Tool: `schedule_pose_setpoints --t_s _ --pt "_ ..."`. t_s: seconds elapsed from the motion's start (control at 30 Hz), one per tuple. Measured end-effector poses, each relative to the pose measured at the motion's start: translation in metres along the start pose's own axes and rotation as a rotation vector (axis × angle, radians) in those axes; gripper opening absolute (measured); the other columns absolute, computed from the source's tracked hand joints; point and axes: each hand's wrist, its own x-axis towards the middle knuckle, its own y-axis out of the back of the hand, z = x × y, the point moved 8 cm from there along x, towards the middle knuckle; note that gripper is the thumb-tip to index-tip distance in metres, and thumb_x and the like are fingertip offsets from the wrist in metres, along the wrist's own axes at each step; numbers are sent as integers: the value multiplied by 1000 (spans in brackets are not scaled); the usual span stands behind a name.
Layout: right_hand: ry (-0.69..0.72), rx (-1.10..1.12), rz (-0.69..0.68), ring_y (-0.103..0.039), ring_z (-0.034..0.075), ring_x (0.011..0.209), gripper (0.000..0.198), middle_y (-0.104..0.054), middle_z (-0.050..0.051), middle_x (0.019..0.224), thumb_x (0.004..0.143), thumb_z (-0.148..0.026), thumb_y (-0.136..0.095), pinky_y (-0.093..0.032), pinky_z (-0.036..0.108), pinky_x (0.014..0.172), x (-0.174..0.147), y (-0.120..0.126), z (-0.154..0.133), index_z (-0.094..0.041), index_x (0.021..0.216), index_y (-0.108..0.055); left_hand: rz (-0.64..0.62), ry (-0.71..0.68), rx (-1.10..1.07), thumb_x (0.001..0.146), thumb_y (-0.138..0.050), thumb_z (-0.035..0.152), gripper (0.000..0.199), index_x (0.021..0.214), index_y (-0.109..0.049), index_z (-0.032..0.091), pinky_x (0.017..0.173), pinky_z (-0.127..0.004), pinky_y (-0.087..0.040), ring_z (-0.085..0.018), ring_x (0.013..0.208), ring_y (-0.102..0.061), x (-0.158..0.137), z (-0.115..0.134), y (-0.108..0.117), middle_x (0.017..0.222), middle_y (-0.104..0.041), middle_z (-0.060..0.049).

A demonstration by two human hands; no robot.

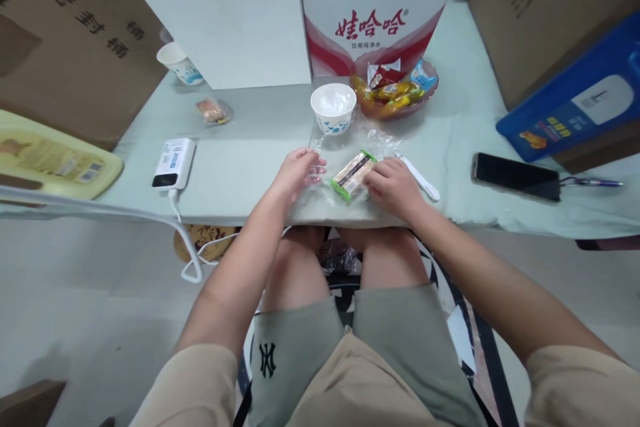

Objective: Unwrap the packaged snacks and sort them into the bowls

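Note:
A small snack packet [354, 175], with green crimped ends and a dark band along its pale middle, lies near the table's front edge on crumpled clear plastic. My right hand [393, 187] has its fingers curled on the packet's right end. To the left, my left hand [300, 172] has its fingers bent together at the edge of the clear plastic film [318, 172], apart from the packet. A slim white plastic tool [420, 177] lies beside my right hand, partly hidden by it. Just beyond the hands stands a white paper cup [334, 109] with blue print.
A pink glass bowl [387, 107] of wrapped snacks sits behind the cup. A phone [516, 177], a blue jug [575, 93] and cartons stand right. Left are a power bank [174, 164] with a hanging cable, a wrapped snack [213, 111] and a yellow bottle [60, 157].

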Motion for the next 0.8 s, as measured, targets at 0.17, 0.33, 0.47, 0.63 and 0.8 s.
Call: schedule_pose_setpoints --t_s 0.17,0.33,0.47,0.63,0.8 --pt "110 34 28 -65 22 97 26 -76 8 97 95 -21 -49 -39 40 97 -55 10 1 -22 108 -71 137 -36 1 75 -63 26 14 74 -50 21 50 -18 -41 -11 65 -61 4 -14 18 80 -66 -2" --pt "-41 61 125 -69 22 95 30 -78 7 97 96 -20 -46 -41 39 94 -55 44 18 -21 115 -70 41 -32 102 83 -63 34 17 85 -49 23 51 -16 -38 -13 75 -67 4 -16 7 89 -71 -2" --pt "74 48 -28 -64 25 113 39 -71 10 124 91 -16 -50 -43 37 93 4 36 1 -20 126 -65 -73 -15 37 82 -65 42 28 89 -45 24 54 -17 -38 -16 80 -71 -2 -9 -10 92 -72 -3" --pt "273 -104 -361 -61 28 115 44 -67 14 125 87 -22 -59 -37 40 100 40 -5 -18 -16 130 -59 -101 -28 8 85 -61 43 27 90 -43 24 56 -18 -38 -18 83 -73 -7 1 -13 91 -73 -3" --pt "271 -163 -437 -61 26 107 34 -64 14 122 84 -25 -63 -37 36 90 39 -14 -17 -17 117 -62 -44 -38 15 89 -55 40 21 87 -42 23 53 -17 -36 -16 82 -73 0 -1 -5 90 -73 -3"
